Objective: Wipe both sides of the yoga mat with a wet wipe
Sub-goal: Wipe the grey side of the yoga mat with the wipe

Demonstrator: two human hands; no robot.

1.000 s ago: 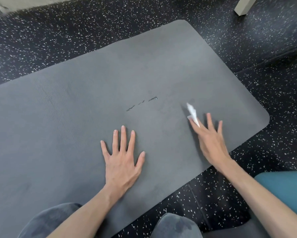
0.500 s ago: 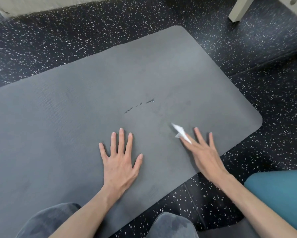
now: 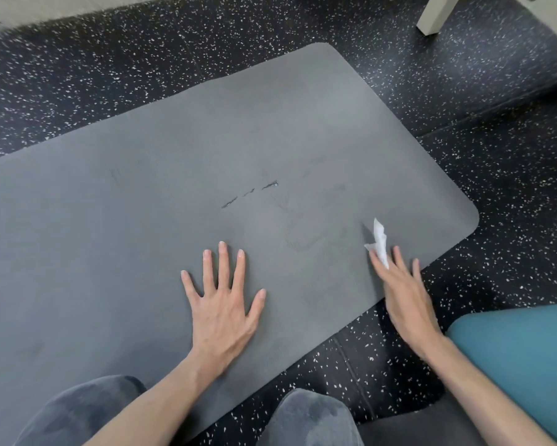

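Nearest the camera, the person's knees (image 3: 309, 420) in grey trousers are showing at the bottom edge, one at the left and one in the middle, and a teal cushion (image 3: 521, 355) is sitting just beside the right forearm.

A little further out, the left hand (image 3: 222, 310) is lying flat, palm down, on the yoga mat (image 3: 142, 220). Its fingers are stretched straight and spread apart, thumb out to the side, gripping nothing and simply pressing on the grey surface near the mat's close edge.

To the right, the right hand (image 3: 406, 297) is reaching over the near edge of the mat, close to its rounded right corner. The fingers are lying mostly straight and fanned, and the wet wipe (image 3: 379, 244) is sticking up between the index and middle fingers, pinched there, with its crumpled white end pointing away from the person. Whether the thumb is also touching the wipe cannot be told, as it is hidden under the hand.

Beyond both hands, a short broken line of dark scuff marks (image 3: 250, 194) is running across the middle of the mat, with faint darker streaks showing beside it.

The mat is lying flat and unrolled on a black speckled floor (image 3: 512, 175), stretching off the left edge of the view. At the far right, a pale furniture leg (image 3: 435, 14) is standing on the floor, well apart from the mat.
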